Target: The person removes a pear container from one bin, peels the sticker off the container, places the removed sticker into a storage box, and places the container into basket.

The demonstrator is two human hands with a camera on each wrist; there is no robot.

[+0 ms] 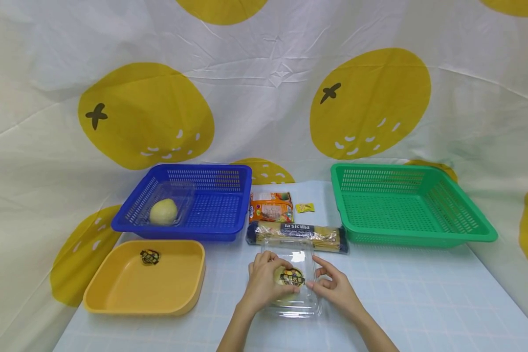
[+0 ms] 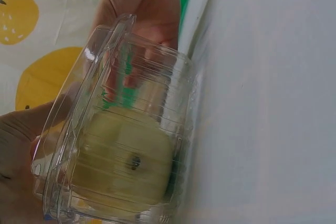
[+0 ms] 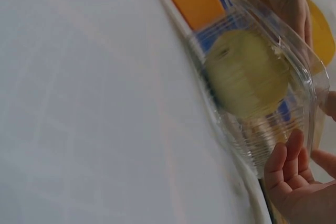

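A clear plastic clamshell box (image 1: 290, 308) stands on the table with its lid down. Through its ribbed wall shows a round, pale yellow-green fruit (image 2: 123, 163) that looks like a pear. A dark round sticker (image 1: 292, 277) lies on the lid. The left hand (image 1: 266, 281) reaches over the box's left side, its thumb and forefinger on the lid around the sticker. On the other side, the right hand (image 1: 334, 286) has its thumb at the sticker's right edge. Its fingers (image 3: 294, 153) rest bent along the box's side wall.
A blue basket (image 1: 220, 234) holds another clear box with a pale fruit (image 1: 163, 211). A yellow tray (image 1: 143, 288) contains a second sticker (image 1: 150, 257). Behind the box lie pasta (image 1: 325, 238), an orange packet (image 1: 270, 208) and a small yellow sachet (image 1: 305, 208). A green basket (image 1: 422, 237) stands right.
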